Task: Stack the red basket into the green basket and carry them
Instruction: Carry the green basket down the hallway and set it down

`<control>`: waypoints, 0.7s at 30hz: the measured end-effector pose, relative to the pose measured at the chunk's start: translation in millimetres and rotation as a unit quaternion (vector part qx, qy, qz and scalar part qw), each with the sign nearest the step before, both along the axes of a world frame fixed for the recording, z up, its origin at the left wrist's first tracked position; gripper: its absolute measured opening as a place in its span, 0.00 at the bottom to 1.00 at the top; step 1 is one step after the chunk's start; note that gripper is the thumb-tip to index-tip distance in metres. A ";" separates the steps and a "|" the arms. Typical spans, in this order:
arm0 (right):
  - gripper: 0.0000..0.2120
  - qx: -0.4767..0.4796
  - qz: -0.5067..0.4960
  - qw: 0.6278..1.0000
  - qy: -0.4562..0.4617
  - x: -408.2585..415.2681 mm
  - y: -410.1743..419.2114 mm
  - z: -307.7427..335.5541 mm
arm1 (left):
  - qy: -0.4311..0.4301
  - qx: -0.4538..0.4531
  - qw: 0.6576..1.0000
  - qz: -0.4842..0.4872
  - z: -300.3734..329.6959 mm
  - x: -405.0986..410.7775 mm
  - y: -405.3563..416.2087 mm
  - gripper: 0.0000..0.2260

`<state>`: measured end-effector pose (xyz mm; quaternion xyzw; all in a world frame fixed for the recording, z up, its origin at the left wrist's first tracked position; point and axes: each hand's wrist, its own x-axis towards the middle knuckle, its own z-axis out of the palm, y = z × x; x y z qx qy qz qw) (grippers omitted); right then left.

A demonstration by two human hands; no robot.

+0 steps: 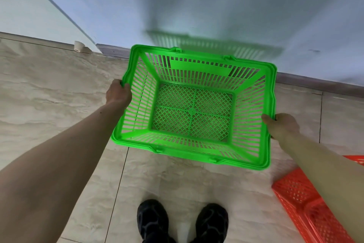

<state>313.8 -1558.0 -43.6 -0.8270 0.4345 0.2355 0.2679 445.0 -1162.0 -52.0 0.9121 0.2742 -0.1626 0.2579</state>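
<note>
the green basket [194, 105] is held out in front of the person, mouth up, with nothing inside it; the pale floor shows through its lattice bottom. the red basket [307, 203] sits low at the right, partly hidden behind the right forearm, so whether anything lies in it cannot be told; the two baskets are apart, not nested. the left hand [118, 93] is clenched over the rim of the basket's left short side, fingers curled over the edge, arm stretched forward. the right hand [281, 125] grips the rim of the opposite short side, thumb on top, arm also extended. the green basket is glossy moulded plastic, rectangular, its walls tapering down in vertical slats to a diamond-mesh base, with small clips on the long rims. the red one has the same perforated plastic look. the tiled floor [59, 89] is beige with marble veining, a grey-blue wall [216, 2] is just beyond, and black shoes [153, 221] stand below.
</note>
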 end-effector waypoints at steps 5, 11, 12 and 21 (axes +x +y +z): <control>0.24 0.050 -0.034 0.998 -0.011 -3.9 1.3 22.5 | 0.019 0.010 1.000 -0.004 24.2 -0.5 -16.3 0.23; 0.26 0.023 -0.030 0.999 -0.016 -11.0 0.4 70.5 | 0.034 0.041 0.997 -0.052 73.9 -12.1 -45.8 0.23; 0.26 0.025 -0.034 0.999 -0.018 -11.7 0.3 77.7 | 0.035 0.033 0.997 -0.054 80.7 -14.7 -50.8 0.23; 0.24 0.041 -0.064 0.996 -0.054 -45.2 -14.1 161.8 | 0.027 -0.038 0.996 -0.071 159.8 -47.3 -114.8 0.23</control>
